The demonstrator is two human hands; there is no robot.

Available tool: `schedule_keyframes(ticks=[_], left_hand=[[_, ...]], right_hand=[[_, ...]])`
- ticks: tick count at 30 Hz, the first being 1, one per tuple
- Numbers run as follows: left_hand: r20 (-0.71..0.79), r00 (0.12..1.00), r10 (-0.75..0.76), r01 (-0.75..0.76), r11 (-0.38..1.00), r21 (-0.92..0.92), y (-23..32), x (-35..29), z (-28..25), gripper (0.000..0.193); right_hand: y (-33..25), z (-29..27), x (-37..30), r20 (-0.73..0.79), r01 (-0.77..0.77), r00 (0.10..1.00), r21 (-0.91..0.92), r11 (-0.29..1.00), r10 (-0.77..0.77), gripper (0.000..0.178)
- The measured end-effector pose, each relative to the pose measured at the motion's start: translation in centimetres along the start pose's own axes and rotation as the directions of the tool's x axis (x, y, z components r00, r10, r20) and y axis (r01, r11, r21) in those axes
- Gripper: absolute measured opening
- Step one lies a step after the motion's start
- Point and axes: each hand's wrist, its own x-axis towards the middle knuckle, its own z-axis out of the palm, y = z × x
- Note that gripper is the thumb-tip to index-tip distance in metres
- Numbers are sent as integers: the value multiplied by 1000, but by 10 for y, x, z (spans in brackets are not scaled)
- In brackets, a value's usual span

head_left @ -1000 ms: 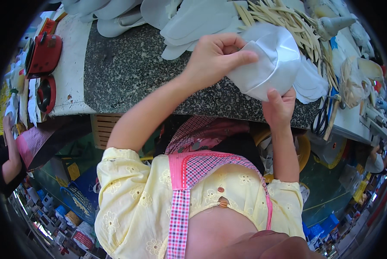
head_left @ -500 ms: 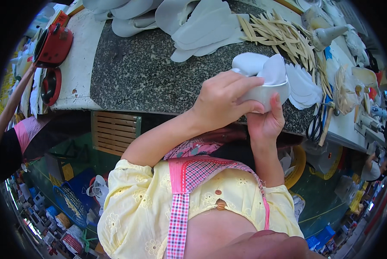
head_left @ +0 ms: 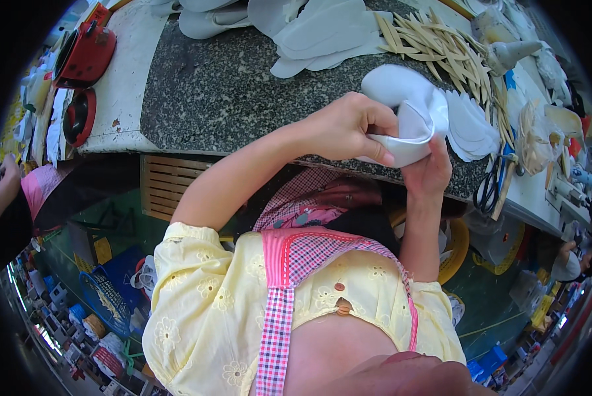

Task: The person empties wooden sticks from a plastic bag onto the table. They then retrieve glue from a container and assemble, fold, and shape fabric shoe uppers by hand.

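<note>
A white shoe upper (head_left: 398,87) is held over the right side of the speckled stone slab, its rounded toe pointing away and its opening toward me. My left hand (head_left: 352,129) grips the rim on the left, thumb outside and fingers bent into the opening. On the right side, my right hand (head_left: 429,170) supports the upper from below and behind, fingers wrapped against it. A pale lining-like piece (head_left: 415,120) lies inside the opening. Just right of the upper sits a fanned stack of thin white insole-shaped pieces (head_left: 471,129).
White shoe uppers and flat pieces (head_left: 322,39) are heaped at the back of the slab (head_left: 223,92). Tan pointed strips (head_left: 441,49) lie beside a grey cone-topped thing (head_left: 510,56). Black-handled scissors (head_left: 487,190) rest at the right edge. Red-and-black containers (head_left: 84,56) stand left, near another person's arm (head_left: 5,181).
The pale piece that stuck up from the opening now lies down inside it. My left fingers have moved to the left rim, and the upper is tilted with more of its toe showing.
</note>
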Motion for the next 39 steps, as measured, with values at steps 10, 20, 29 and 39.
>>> schedule_keyframes(ticks=[10,20,29,39], left_hand=[[-247,870,426,-231,797,558,-10,-8,18,22],[16,984,175,-159,849,505,-7,-11,-6,25],[-88,975,-202,186,969,-163,-19,-1,-11,37],[-343,723,600,-223,672,706,-24,-29,30,30]], right_hand=[[34,14,-3,-100,294,942,-205,933,-319,47],[25,8,-5,-98,145,982,-162,976,-162,40],[30,2,-9,111,224,974,-372,901,-196,51],[39,10,-12,-8,247,964,-333,910,-264,43]])
